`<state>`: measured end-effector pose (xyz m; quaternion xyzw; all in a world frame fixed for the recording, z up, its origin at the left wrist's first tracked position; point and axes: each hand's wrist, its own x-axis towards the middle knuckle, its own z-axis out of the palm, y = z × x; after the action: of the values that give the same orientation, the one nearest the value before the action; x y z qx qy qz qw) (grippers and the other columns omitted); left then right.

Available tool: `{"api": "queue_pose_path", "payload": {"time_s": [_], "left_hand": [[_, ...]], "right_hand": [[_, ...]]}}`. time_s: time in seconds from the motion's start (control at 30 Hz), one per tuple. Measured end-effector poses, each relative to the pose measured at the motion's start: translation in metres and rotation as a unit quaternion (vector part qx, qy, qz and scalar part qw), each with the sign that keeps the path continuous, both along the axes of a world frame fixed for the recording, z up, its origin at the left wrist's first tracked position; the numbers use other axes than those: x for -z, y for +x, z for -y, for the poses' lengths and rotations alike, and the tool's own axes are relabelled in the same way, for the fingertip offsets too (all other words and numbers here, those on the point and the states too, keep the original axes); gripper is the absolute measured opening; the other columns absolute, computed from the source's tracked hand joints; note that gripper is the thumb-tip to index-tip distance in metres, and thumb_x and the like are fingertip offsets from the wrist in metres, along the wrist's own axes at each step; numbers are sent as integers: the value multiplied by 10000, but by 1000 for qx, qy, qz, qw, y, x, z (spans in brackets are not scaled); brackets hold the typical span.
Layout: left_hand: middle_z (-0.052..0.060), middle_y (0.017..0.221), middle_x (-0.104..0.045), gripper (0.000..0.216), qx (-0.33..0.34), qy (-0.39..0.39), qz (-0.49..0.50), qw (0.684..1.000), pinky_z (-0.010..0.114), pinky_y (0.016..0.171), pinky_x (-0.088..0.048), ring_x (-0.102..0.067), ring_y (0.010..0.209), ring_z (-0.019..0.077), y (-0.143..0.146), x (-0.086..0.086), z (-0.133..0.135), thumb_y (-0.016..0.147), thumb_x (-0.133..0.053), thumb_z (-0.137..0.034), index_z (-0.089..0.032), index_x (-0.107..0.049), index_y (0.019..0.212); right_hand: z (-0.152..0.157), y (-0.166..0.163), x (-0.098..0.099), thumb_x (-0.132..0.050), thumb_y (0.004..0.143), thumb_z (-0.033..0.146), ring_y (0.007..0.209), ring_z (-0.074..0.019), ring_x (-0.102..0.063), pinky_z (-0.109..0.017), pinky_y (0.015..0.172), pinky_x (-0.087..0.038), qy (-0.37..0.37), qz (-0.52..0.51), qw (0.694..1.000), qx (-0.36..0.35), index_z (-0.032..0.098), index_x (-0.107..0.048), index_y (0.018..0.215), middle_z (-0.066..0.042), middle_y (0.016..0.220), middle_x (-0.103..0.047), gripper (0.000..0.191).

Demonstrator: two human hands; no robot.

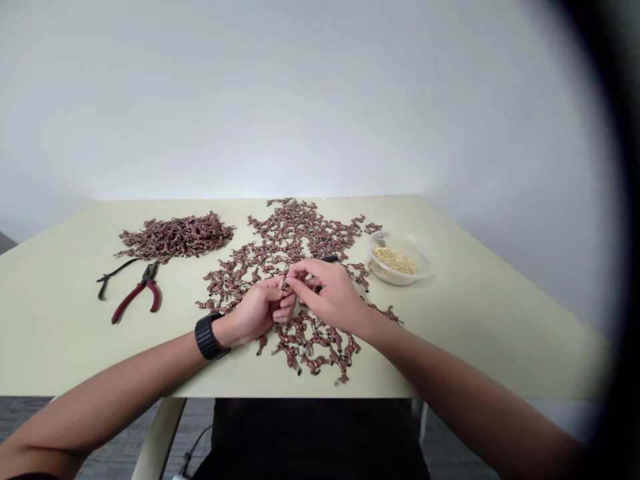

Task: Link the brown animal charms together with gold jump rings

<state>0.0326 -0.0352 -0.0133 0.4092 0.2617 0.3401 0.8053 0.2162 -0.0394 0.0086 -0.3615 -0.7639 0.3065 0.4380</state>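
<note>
My left hand (263,310) and my right hand (327,293) meet over the middle of a pale green table (475,313). Both pinch one small brown charm (286,287) between their fingertips. A black watch (209,337) sits on my left wrist. Under and around my hands lies a wide spread of small brown charms (295,247), loosely scattered. A second, denser pile of the same brown pieces (177,237) lies at the back left.
Red-handled pliers (140,293) lie left of my hands, with a black-handled tool (115,273) beside them. A clear plastic bowl (400,260) of small golden bits stands to the right. A white wall rises behind the table; the front edge is near my forearms.
</note>
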Motion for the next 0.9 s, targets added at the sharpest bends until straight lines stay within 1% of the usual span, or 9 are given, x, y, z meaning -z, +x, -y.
{"api": "queue_pose_path", "payload": {"time_s": [0.07,0.13,0.27,0.4,0.5,0.57,0.67,0.8,0.9], "left_hand": [[-23,639,-401,121,-14,5,-5,1000,242,514,-236,-321,491,74,1,3,-1,753,-503,-57,-161,-442,751],[-26,636,-410,131,-35,24,-19,999,237,507,-225,-311,490,72,1,8,-3,748,-508,-53,-165,-439,754],[-25,640,-432,162,-98,113,-76,986,227,496,-226,-321,510,77,1,19,-8,870,-542,-145,-168,-441,745],[-26,646,-434,306,-154,225,-152,950,227,499,-267,-341,540,88,-2,22,-12,994,-534,-371,-168,-489,770],[-21,654,-453,328,-162,252,-175,938,229,498,-279,-353,549,93,-3,21,-14,997,-540,-417,-169,-503,786],[-19,653,-459,330,-153,235,-164,946,230,496,-276,-352,542,93,-3,21,-15,995,-542,-416,-171,-494,779],[-15,654,-465,299,-131,182,-127,966,226,496,-257,-348,529,87,-3,21,-14,980,-554,-361,-168,-485,763],[-12,644,-457,164,-80,96,-70,990,224,497,-220,-337,501,75,-1,16,-11,866,-581,-170,-158,-475,742],[-9,631,-443,119,-37,46,-37,998,229,499,-223,-330,485,74,1,10,-8,778,-541,-90,-157,-457,727]], "right_hand": [[1,-1,1,-562,974,261,832,-179,-633,-314,746,-532,55,22,998,11,206,-668,964,-55,920,-689,120],[2,-2,3,-564,974,272,815,-179,-632,-312,729,-531,38,19,999,21,207,-659,964,-51,890,-683,115],[3,-6,6,-575,979,383,634,-146,-645,-275,557,-507,-157,-44,987,4,210,-649,962,-24,835,-673,189],[1,-7,4,-651,931,455,527,-105,-604,-254,516,-507,-331,-143,931,-57,181,-643,857,16,735,-599,284],[-1,-6,1,-743,863,460,541,-79,-554,-234,534,-525,-400,-201,890,-87,160,-647,794,26,709,-560,322],[-2,-6,-1,-781,828,461,565,-75,-537,-223,536,-529,-413,-217,880,-93,152,-666,797,21,714,-559,332],[-2,-5,-2,-791,818,459,575,-78,-532,-219,528,-533,-403,-222,883,-93,148,-684,820,20,707,-560,329],[-4,-5,2,-743,861,448,588,-96,-570,-247,542,-564,-350,-186,915,-77,156,-690,900,0,747,-614,299],[-5,-5,6,-703,890,448,603,-117,-619,-279,564,-589,-291,-140,945,-52,174,-669,936,-22,817,-663,280]]}}
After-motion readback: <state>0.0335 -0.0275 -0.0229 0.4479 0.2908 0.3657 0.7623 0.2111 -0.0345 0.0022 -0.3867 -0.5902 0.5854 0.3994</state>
